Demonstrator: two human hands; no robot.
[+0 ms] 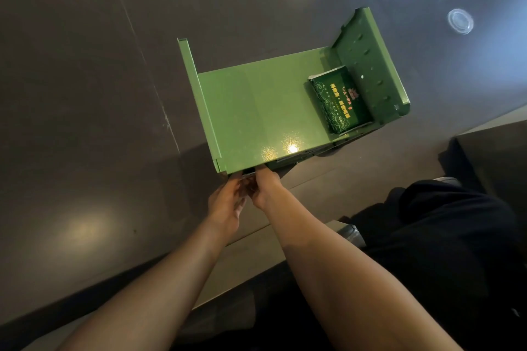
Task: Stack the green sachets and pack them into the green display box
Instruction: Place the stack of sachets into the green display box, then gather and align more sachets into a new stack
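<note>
I judge I'm mid-packing: one stack of green sachets sits in the green display box, at its far right end. My left hand and right hand curl together at the near edge; what they pinch I cannot tell. Next, seat more beside that stack
</note>
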